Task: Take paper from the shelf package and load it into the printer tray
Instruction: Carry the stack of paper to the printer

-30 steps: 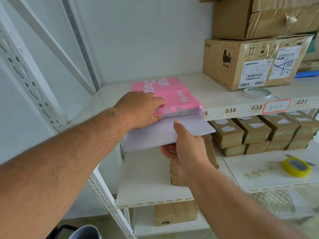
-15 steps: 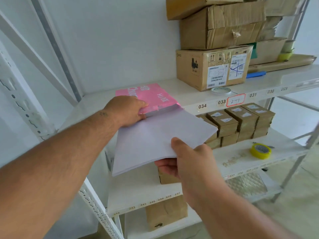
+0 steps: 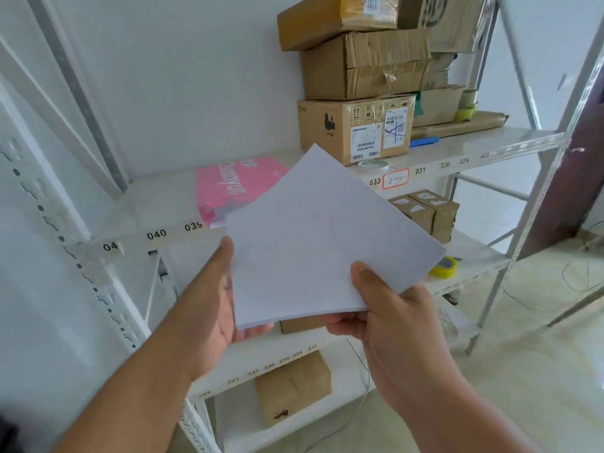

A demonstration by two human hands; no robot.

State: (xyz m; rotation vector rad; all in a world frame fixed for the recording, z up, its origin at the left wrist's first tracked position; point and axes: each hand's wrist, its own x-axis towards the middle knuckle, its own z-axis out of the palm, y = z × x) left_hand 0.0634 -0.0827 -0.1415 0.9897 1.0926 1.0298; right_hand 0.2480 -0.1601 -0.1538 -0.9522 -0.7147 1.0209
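Observation:
A stack of white paper (image 3: 313, 243) is held in front of the shelf, clear of the package. My left hand (image 3: 212, 308) supports its left edge, palm against the side and fingers under the stack. At the lower right corner my right hand (image 3: 385, 308) pinches it, thumb on top and fingers underneath. The pink paper package (image 3: 228, 188) lies open on the white shelf (image 3: 137, 220) behind the stack, its open end toward me. No printer is in view.
Cardboard boxes (image 3: 356, 129) are piled on the shelf's right part. Small brown boxes (image 3: 428, 210) and a yellow tape roll (image 3: 444, 266) sit on the shelf below. Another carton (image 3: 291, 387) is on the bottom shelf. Metal uprights (image 3: 536, 204) stand at the right, tiled floor beyond.
The paper stack has come fully out of the pink package and toward me. My left hand left the package and now holds the stack's left edge. The view has swung right.

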